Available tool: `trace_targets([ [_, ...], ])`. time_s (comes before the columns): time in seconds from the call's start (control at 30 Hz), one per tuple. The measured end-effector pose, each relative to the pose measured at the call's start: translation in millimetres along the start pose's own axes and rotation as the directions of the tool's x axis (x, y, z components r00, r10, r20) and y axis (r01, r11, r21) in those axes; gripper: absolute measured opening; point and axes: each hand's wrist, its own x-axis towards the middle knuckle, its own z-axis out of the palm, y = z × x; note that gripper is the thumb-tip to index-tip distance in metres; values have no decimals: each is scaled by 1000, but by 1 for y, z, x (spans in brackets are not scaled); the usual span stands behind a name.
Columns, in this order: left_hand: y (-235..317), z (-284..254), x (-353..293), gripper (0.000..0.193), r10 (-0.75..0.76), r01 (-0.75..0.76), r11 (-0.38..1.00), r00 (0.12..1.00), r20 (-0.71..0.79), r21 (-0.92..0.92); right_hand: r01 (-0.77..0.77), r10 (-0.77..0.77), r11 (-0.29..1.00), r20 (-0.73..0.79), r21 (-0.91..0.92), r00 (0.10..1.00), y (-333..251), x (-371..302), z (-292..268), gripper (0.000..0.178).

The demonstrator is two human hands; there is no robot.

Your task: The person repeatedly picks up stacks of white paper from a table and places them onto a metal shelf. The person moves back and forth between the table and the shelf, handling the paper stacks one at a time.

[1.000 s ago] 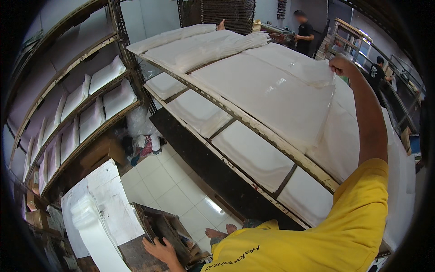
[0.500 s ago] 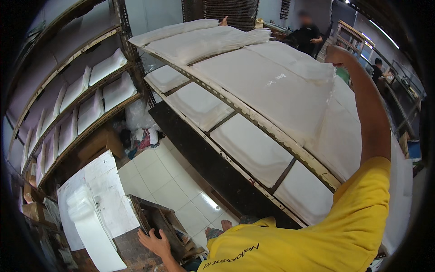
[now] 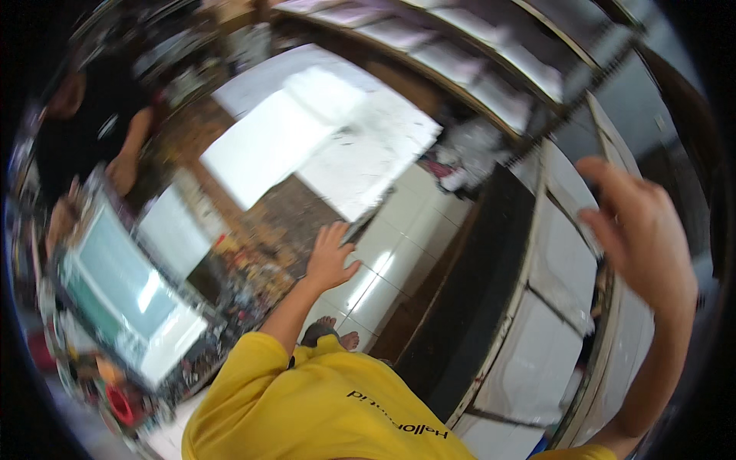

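My left hand (image 3: 331, 257) is at the edge of the worn wooden worktable (image 3: 295, 207), fingers spread and holding nothing. Just beyond it lie large white boards (image 3: 376, 153), their surface marked with dark flecks. A smaller stack of white sheets (image 3: 264, 146) rests on top of them. My right hand (image 3: 640, 238) is raised at the right, over the rack (image 3: 529, 264) of white sheets. Its thumb and fingers stand apart, with nothing visible between them, though motion blurs them a little.
At the left, a person in a black shirt (image 3: 96, 123) has hands near a framed screen (image 3: 130, 276) on the table. Shelves with white sheets (image 3: 475, 77) line the back. A dark plank (image 3: 468, 268) runs beside the rack, next to the tiled floor (image 3: 383, 245).
The view has swung left toward the worktable, bringing in the person in black. My right hand has let go of the sheet's edge on the rack. My left hand stays by the table edge.
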Motion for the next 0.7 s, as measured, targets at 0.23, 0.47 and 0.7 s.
trace_targets([
  [0.23,-12,-10,-15,32,-143,147,977,989,31,-153,461,-424,742,-192,486,885,-113,90,21,45],
  [0.47,-11,-11,-16,24,-152,170,931,985,81,-323,-121,28,193,118,974,993,-117,76,209,31],
  [0.7,12,-57,-32,20,-275,277,805,958,82,-525,-645,139,-379,730,664,670,-167,-89,459,11],
])
